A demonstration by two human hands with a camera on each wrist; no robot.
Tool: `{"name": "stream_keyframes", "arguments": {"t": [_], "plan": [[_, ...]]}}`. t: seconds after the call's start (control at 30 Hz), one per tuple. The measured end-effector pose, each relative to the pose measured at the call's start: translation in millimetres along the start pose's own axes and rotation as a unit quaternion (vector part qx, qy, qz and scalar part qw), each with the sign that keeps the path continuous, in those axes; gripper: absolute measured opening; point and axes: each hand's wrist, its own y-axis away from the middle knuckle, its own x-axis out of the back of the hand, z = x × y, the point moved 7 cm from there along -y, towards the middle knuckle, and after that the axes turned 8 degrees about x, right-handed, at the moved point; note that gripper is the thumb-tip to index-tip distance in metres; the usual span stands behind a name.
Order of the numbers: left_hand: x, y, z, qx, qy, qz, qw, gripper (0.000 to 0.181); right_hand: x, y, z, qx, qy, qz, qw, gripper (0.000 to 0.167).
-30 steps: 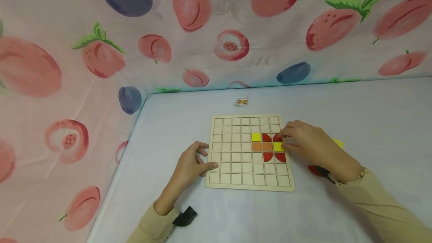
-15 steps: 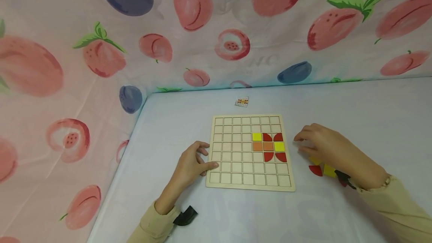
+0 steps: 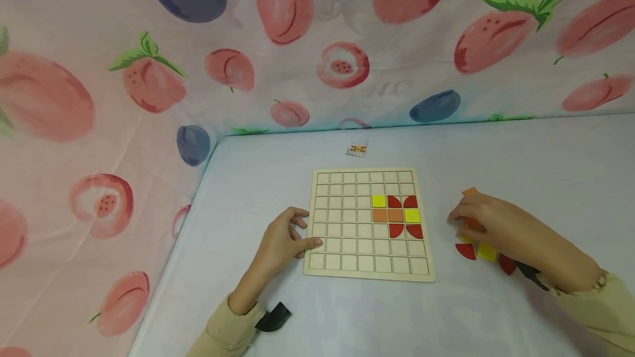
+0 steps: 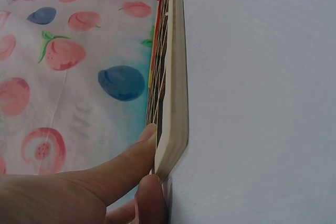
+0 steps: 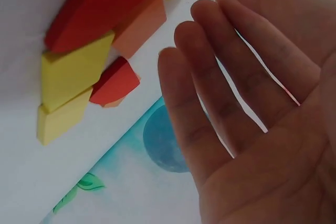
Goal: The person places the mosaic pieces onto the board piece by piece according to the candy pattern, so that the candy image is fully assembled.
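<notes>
Head view: the gridded board (image 3: 364, 230) lies between the hands, its left edge pinched by the left hand (image 3: 283, 238); the right hand (image 3: 488, 222) has moved from the board to the loose blocks (image 3: 487, 252).
Left wrist view: the board's edge is pale wood.
Right wrist view: the right hand is relaxed near red, yellow and orange blocks.

No text can be read for certain. The fruit-print cloth (image 3: 283, 68) bears faint, letter-like marks (image 3: 392, 88), too pale to make out in the head view or the left wrist view. Any print on the small card (image 3: 357, 149) is too tiny to read.
</notes>
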Motion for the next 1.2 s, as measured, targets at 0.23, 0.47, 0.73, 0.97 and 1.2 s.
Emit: {"name": "stream_keyframes", "arguments": {"t": [0.23, 0.47, 0.73, 0.97, 1.2], "plan": [[0.2, 0.4, 0.8, 0.002, -0.001, 0.0, 1.0, 0.061, -6.7, 4.6, 9.3, -0.018, -0.025, -0.039, 0.9988, 0.02], [0.1, 0.6, 0.1, 0.003, 0.0, -0.002, 1.0, 0.061, -7.0, 8.5, 9.9, 0.012, -0.019, -0.045, 0.9987, 0.021], [-0.3, 1.1, 0.3, -0.001, -0.006, -0.004, 1.0, 0.06, -6.7, 9.1, 7.3, 0.032, -0.007, -0.032, 0.9989, 0.021], [0.1, 1.4, 1.1, 0.003, -0.008, 0.0, 1.0, 0.06, -8.2, 9.1, 9.6, -0.008, -0.019, -0.043, 0.9989, 0.024], [0.0, 0.8, 0.8, 0.001, -0.011, 0.0, 0.9999, 0.061, -5.1, 7.1, 6.1, -0.027, -0.042, -0.032, 0.9983, 0.023]]}}
